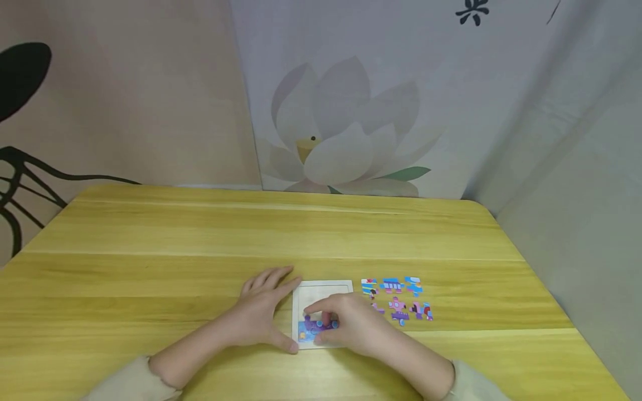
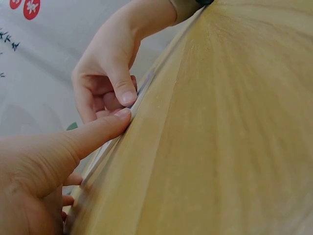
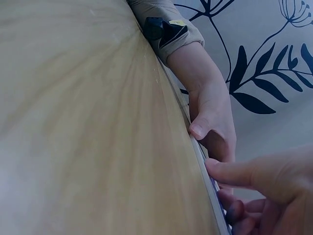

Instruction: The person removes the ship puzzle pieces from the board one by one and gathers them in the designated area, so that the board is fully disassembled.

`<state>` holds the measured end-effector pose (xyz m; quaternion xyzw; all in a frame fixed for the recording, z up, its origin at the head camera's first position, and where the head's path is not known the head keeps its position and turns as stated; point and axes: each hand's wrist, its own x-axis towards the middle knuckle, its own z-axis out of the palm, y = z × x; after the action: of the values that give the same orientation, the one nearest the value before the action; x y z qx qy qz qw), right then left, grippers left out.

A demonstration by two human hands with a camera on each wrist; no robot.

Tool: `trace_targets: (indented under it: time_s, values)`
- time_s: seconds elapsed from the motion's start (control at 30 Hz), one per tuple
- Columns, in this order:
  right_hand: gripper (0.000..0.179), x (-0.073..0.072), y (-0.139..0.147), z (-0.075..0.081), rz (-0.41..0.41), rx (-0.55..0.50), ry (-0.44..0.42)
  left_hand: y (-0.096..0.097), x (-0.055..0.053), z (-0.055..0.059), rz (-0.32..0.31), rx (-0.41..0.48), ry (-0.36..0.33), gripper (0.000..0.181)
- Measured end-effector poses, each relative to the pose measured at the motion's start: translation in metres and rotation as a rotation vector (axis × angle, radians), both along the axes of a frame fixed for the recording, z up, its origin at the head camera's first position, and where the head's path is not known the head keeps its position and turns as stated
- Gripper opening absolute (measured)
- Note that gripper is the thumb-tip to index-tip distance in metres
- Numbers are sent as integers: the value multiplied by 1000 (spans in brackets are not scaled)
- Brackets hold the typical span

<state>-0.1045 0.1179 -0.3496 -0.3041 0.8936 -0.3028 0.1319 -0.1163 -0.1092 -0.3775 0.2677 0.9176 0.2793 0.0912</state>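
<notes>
A white square puzzle tray lies on the table, its lower part filled with blue and purple jigsaw pieces. My left hand is spread along the tray's left side, the thumb at the near corner and the fingertips by the far corner. Over the lower part of the tray, my right hand has its thumb and curled fingers around a purple puzzle piece, partly hidden by the hand. From low down, the left wrist view shows both thumbs close together at the tray's near edge.
Several loose puzzle pieces, pink, blue and purple, lie to the right of the tray, some partly behind the right hand. The wooden table reaches back to a curtain printed with a flower. A black chair stands beyond the left edge.
</notes>
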Motion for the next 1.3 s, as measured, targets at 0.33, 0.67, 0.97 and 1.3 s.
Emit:
trace_targets:
  time_s: [0.33, 0.67, 0.97, 1.3]
  values:
    - [40, 0, -1, -2, -2, 33, -1, 2, 1, -2, 7, 1, 6, 121]
    - [37, 6, -2, -6, -8, 72, 96, 2, 0, -4, 6, 8, 9, 122]
    - [36, 7, -1, -8, -24, 37, 102, 3, 1, -3, 16, 4, -10, 123]
    - [37, 8, -3, -6, -43, -18, 52, 4, 1, -2, 20, 6, 0, 123]
